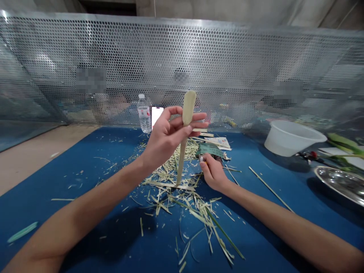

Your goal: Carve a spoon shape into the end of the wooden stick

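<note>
A pale wooden strip (189, 108) with a broad rounded top stands nearly upright at the centre, its narrow lower end over the shavings. My left hand (173, 132) pinches it below the wide part, other fingers spread behind it. Lower and to the right, my right hand (213, 172) is closed around a small tool (201, 158) with a metallic part and some yellow; most of it is hidden by the fingers. A flat pale strip (165, 184) lies on the blue table (113, 235) at the foot of the upright one, among many thin shavings (199, 212).
A water bottle (144, 115) and a lit phone (156, 115) stand behind my left hand. Behind my right hand lies a green packet (210, 149). On the right are a white tub (292, 138) and a metal tray (341, 184). Perforated metal panels (159, 49) close off the back.
</note>
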Available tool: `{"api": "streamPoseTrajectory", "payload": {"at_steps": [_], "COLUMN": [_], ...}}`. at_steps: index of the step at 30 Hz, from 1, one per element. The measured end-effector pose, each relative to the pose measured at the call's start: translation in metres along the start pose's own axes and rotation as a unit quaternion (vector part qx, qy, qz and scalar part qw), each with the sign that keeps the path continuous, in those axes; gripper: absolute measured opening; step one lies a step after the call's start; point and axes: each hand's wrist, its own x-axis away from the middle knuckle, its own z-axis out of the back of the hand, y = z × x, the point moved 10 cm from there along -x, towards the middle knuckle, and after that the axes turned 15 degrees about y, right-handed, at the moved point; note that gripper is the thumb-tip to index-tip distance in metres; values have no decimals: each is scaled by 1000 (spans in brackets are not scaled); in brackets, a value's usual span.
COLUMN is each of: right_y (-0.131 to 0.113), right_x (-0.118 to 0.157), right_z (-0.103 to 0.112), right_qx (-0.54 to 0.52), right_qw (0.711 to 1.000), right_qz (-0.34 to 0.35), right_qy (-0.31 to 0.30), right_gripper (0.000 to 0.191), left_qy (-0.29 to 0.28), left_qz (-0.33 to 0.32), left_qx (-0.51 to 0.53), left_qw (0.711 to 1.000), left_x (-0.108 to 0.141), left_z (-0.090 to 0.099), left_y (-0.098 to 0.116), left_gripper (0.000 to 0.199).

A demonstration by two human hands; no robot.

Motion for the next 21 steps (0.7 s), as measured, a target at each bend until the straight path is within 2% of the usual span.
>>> {"api": "streamPoseTrajectory", "payload": {"at_steps": [9, 15, 21], "right_y": [-1, -2, -3], "right_x": [1, 1, 2], "right_z": [0, 0, 1], "right_qx": [-4, -6, -12], "right_qw": [1000, 1000, 1000], "right_qz": [7, 17, 24], "right_qy": [-3, -2, 0], "right_gripper": [24, 23, 25], "left_qy": [1, 30, 23], "left_qz": [-9, 5, 12], "left_qx": [8, 16, 67], "left_qw": [1000, 999, 997], "left_x": [-3, -4, -5], "left_z": [5, 9, 12], "left_y": [3, 7, 9], "left_gripper": [28, 25, 24]}}
